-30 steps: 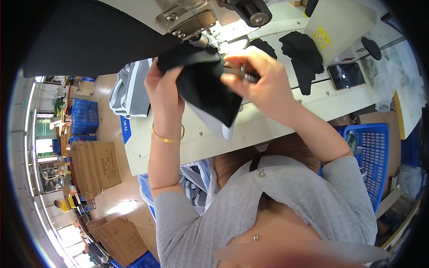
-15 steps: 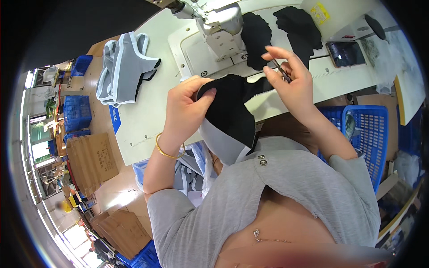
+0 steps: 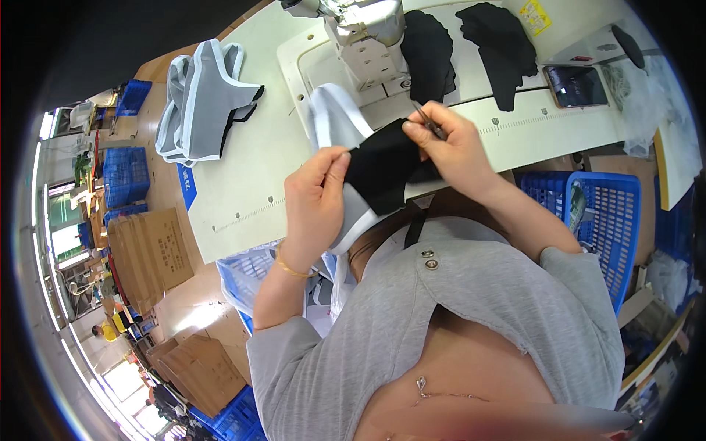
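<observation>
Between my hands is a pair of grey briefs with white binding and a black fabric panel (image 3: 382, 165), held stretched over the table's front edge. My left hand (image 3: 316, 191) is closed, with thumb and forefinger pinching the panel's left edge. Closed at the panel's upper right corner, my right hand (image 3: 456, 143) also carries a small dark pointed tool (image 3: 434, 128), perhaps snips or tweezers. Its tips point up and left. A grey, white-bound part of the briefs (image 3: 334, 114) lies beyond my left hand, blurred. The sewing machine (image 3: 368, 51) stands just past the cloth.
More grey briefs (image 3: 206, 103) are stacked on the table's left. Black fabric pieces (image 3: 426, 55) lie right of the machine, near a phone (image 3: 576, 87). A blue basket (image 3: 603, 220) stands at my right; a plastic-lined basket (image 3: 246, 275) sits under the table. Cardboard boxes (image 3: 151, 250) occupy the floor leftward.
My right hand has come down and left onto the black panel's corner. The briefs have turned and spread, with a grey part now showing beyond my left hand.
</observation>
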Available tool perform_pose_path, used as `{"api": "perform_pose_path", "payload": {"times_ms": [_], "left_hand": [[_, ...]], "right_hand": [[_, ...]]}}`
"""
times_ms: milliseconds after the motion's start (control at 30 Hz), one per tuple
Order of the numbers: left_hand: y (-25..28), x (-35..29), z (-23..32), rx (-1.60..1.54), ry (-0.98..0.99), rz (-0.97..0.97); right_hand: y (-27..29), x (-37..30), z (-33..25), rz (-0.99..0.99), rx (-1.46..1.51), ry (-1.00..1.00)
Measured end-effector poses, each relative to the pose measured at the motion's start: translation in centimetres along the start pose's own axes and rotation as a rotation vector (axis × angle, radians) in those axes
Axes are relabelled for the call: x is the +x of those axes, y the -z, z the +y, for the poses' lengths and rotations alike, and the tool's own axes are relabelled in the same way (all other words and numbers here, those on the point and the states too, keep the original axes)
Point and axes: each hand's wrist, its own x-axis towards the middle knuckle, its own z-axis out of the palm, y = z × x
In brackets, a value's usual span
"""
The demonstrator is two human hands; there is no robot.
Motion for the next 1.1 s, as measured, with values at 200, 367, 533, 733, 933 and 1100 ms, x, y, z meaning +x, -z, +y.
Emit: {"api": "perform_pose_path", "payload": {"times_ms": [200, 367, 533, 733, 933, 1100], "left_hand": [[-2.6, 1.7, -1.0, 0.173, -0.019, 0.179], [-2.6, 2.6, -0.9, 0.153, -0.001, 0.177], [-2.5, 2.7, -0.9, 0.124, -0.008, 0.192], [-2.3, 2.8, -0.7, 0.079, 0.018, 0.189], [-1.7, 2.2, -0.8, 0.038, 0.019, 0.237], [-1.5, 2.3, -0.2, -0.093, -0.022, 0.193]], "right_hand": [[1.5, 3.0, 2.8, 0.216, -0.318, 0.450], [6.3, 8.7, 2.9, 0.380, -0.770, 0.405], [7.2, 9.6, 2.6, 0.249, -0.735, 0.288], [7.6, 9.6, 1.0, 0.209, -0.735, 0.404], [5.8, 3.7, -8.3, -0.332, -0.113, 0.176], [2.6, 3.2, -6.4, -0.425, -0.085, 0.017]]}}
